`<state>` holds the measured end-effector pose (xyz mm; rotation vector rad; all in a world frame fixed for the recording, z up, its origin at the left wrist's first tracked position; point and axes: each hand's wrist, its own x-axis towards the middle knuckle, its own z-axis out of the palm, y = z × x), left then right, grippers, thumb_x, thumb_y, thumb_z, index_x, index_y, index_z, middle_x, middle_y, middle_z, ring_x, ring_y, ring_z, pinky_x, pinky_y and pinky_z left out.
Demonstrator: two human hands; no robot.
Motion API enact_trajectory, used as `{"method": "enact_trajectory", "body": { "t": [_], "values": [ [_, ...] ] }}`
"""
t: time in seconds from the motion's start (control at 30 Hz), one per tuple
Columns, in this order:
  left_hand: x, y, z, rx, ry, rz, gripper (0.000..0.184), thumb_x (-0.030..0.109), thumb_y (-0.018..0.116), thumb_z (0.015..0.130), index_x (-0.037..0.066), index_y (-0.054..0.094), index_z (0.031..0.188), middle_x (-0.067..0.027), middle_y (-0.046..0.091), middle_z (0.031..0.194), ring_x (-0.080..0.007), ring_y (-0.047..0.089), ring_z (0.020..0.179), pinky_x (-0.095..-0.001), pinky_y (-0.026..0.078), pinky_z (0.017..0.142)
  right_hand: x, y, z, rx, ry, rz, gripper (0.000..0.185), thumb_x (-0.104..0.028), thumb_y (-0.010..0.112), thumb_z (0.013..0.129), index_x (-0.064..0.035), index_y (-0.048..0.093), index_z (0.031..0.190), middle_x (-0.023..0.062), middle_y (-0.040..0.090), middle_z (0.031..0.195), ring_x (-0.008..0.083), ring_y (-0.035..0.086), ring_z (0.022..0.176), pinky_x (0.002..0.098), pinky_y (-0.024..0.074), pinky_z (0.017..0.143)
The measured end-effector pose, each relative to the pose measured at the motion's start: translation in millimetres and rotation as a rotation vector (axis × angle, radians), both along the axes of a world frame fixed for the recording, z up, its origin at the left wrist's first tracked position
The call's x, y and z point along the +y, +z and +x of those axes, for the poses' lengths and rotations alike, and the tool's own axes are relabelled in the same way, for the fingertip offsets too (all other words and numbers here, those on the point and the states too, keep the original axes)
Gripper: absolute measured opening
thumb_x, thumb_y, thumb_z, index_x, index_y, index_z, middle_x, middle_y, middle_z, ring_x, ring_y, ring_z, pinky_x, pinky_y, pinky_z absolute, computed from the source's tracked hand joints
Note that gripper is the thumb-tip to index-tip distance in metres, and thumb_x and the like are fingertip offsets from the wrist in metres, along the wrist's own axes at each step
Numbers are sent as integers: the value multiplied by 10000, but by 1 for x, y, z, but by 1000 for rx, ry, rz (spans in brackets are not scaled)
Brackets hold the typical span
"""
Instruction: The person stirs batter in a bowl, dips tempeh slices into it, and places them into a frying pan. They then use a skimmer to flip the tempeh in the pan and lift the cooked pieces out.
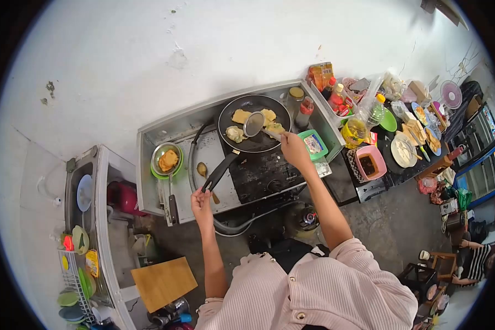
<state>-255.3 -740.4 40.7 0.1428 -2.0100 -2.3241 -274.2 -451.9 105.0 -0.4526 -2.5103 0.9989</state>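
A black frying pan (pixel 246 147) sits on the stove (pixel 258 179), with several pale yellow battered pieces (pixel 241 116) in it. My left hand (pixel 202 204) is closed around the end of the pan's black handle. Over the pan, my right hand (pixel 295 151) grips the handle of a round metal skimmer (pixel 253 124), whose head lies among the pieces. To the left, a strainer holding browned fried food (pixel 168 160) rests over a green bowl (pixel 155 171). A metal spoon (pixel 202 169) lies between the strainer and the pan handle.
Right of the pan are a green tub (pixel 313 144), a sauce bottle (pixel 304 113), an oil bottle (pixel 354 132) and a pink container (pixel 370 163). A gas cylinder (pixel 302 219) stands below. A wooden board (pixel 164 283) is at lower left. Another person (pixel 476 261) is at far right.
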Motion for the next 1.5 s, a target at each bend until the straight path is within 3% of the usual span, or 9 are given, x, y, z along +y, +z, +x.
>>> {"method": "enact_trajectory", "body": {
  "t": [0.23,0.47,0.6,0.83,0.97,1.17,1.5],
  "values": [
    [0,4,0,-30,-1,-19,348,172,541,854,-38,440,1112,-38,523,834,-125,533,826,-241,395,792,-6,2,5,-11,27,-201,291,-200,408,864,27,582,911,261,574,820,409,541,823,458,423,717],
    [0,2,0,-17,-7,17,359,174,543,855,-46,434,1116,-43,510,844,-129,532,817,-242,397,802,-18,21,12,6,-64,138,250,-203,416,861,1,555,822,215,583,714,387,564,688,476,435,608],
    [-2,1,0,-38,-4,43,304,144,564,844,-28,460,1072,-46,520,867,-139,542,891,-239,390,824,-12,20,14,152,-52,368,185,-172,450,845,-26,558,813,175,547,617,346,563,585,426,448,541],
    [-2,1,-1,-27,-17,1,322,163,539,853,-18,447,1103,-21,504,812,-112,519,808,-232,380,788,-15,23,17,73,-9,457,159,-169,480,826,-38,570,839,172,547,632,326,564,586,405,452,519],
    [-1,5,1,-24,-20,31,289,139,547,854,-29,449,1069,-50,516,876,-121,535,884,-221,386,799,-15,4,8,132,33,355,174,-171,469,832,-39,581,852,166,553,625,330,566,620,412,456,566],
    [-1,4,1,-27,-30,66,308,141,550,852,-33,443,1083,-52,512,887,-122,535,891,-216,382,803,-12,8,18,-41,79,12,226,-184,461,837,-18,602,893,201,598,745,374,569,718,442,446,642],
    [-1,3,0,-43,-18,57,303,145,550,851,-30,449,1076,-60,522,907,-129,540,899,-230,388,824,-15,10,39,-106,114,-111,260,-176,438,851,2,592,960,229,590,802,391,558,801,418,441,702]
  ]
}}
